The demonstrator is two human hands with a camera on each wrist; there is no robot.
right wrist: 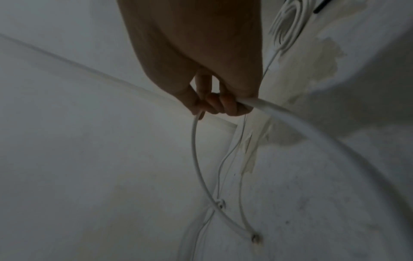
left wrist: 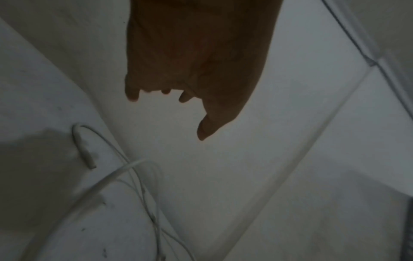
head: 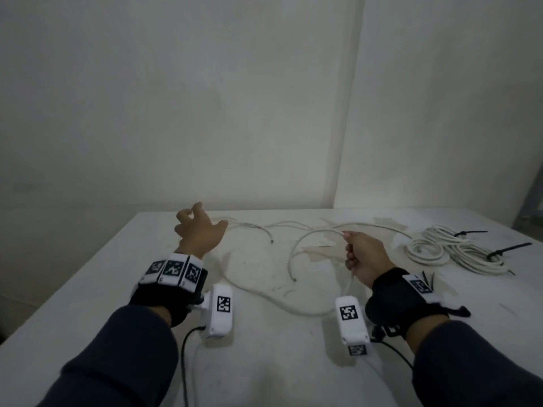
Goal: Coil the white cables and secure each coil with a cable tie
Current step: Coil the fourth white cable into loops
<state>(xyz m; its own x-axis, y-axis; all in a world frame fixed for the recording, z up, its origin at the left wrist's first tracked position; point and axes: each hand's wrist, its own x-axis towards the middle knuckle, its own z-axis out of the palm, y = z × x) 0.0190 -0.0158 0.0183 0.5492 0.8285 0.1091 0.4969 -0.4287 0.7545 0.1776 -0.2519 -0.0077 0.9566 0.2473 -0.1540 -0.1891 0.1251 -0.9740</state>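
Loose white cables (head: pixel 282 227) sprawl across the middle of the white table (head: pixel 88 289). My right hand (head: pixel 360 255) grips one white cable (right wrist: pixel 279 109), which arcs from my fist down to the table. In the right wrist view its fingers (right wrist: pixel 225 106) curl round that cable. My left hand (head: pixel 199 227) hovers above the far left part of the cables with loosely bent fingers and holds nothing. The left wrist view shows the left hand (left wrist: pixel 190 79) empty, above a cable end (left wrist: pixel 86 151). Two finished white coils (head: pixel 449 249) with black cable ties (head: pixel 511 248) lie at the right.
A few spare black cable ties (head: pixel 427 278) lie by my right wrist. Peeling tape patches (head: pixel 321 251) mark the tabletop. A wall (head: pixel 235 113) stands right behind the table's far edge. A metal frame (head: pixel 529 201) rises at the far right.
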